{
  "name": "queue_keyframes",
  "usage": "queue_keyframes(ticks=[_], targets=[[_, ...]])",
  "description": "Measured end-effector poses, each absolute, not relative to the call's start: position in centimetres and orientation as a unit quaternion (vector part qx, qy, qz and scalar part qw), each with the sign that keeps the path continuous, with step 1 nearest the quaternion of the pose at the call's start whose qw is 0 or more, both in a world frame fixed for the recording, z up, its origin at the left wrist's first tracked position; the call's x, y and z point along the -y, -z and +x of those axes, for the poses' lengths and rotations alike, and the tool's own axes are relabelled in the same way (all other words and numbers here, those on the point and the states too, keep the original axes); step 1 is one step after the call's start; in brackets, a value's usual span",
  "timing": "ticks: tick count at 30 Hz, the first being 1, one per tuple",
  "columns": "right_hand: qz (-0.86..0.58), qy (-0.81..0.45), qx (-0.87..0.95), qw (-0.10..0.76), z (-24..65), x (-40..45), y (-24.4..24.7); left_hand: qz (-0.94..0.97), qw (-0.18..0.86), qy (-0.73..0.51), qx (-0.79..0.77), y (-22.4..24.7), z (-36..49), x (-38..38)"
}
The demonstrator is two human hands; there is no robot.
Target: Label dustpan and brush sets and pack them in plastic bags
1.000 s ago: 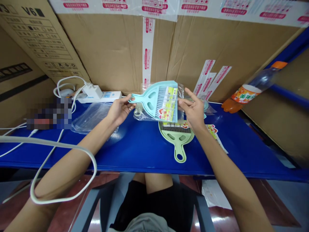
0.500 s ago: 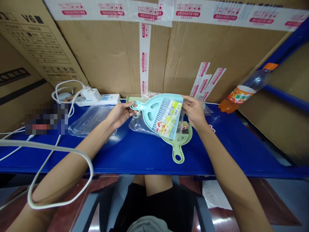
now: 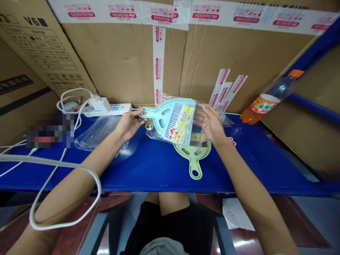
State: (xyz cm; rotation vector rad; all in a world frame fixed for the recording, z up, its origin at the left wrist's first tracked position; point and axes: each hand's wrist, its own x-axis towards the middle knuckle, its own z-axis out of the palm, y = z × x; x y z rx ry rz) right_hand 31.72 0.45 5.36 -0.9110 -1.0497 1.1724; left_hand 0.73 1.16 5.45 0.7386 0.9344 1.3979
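My left hand (image 3: 129,124) pinches the handle end of a light-blue dustpan (image 3: 157,114), which is held tilted above the table. A small brush (image 3: 174,118) with grey-blue bristles nests in its pan, under a yellow printed label (image 3: 184,122). Clear plastic film (image 3: 199,131) surrounds the pan and stretches past its wide edge. My right hand (image 3: 213,124) grips this plastic bag at the right, its fingers partly seen through the film. Below lies a green dustpan (image 3: 196,163) on the table, its upper part covered by the bag.
The blue table (image 3: 148,173) is backed by large cardboard boxes (image 3: 119,60). Flattened clear plastic (image 3: 97,132) lies left, near a power strip (image 3: 120,108) and white cables (image 3: 99,184). An orange drink bottle (image 3: 268,102) leans at the right.
The blue dustpan has shifted slightly left and up with my left hand. My right fingers have moved off its wide edge, and a strip of film now shows between them.
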Motion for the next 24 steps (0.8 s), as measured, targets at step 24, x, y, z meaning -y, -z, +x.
queue_keyframes(ticks=[24], targets=[[-0.418,-0.342,0.601,0.589,30.6,0.8,-5.7,0.303,0.598,-0.634,-0.385,-5.4,0.5,-1.4]])
